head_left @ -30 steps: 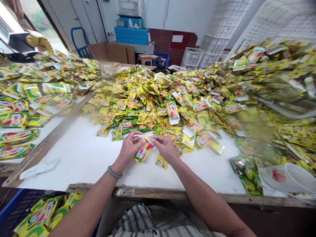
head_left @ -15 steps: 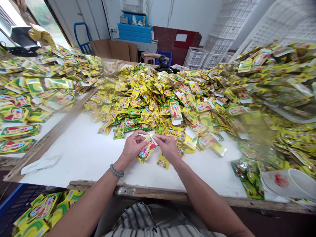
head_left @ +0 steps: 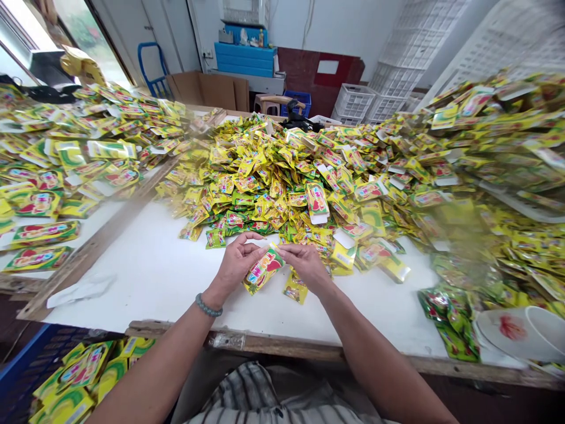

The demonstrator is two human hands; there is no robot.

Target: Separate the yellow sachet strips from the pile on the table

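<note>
I hold one yellow-green snack packet (head_left: 263, 269) with red print between both hands, just above the white table (head_left: 154, 277). My left hand (head_left: 236, 264), with a bead bracelet on the wrist, pinches the packet's left side. My right hand (head_left: 306, 265) pinches its upper right end. A second small packet (head_left: 295, 290) lies on the table under my right hand. Right behind my hands spreads a large heap of the same packets (head_left: 282, 171).
More packets cover the left bench (head_left: 57, 159) and a tray at the right (head_left: 507, 135). A blue crate with packets (head_left: 66, 383) stands at lower left. White bowls (head_left: 521, 333) sit at the table's right corner. White crates (head_left: 353, 100) and cardboard stand at the back.
The packet's top end has been folded or pressed flat between my fingers; both hands stay in the same spot. The camera has shifted slightly.
</note>
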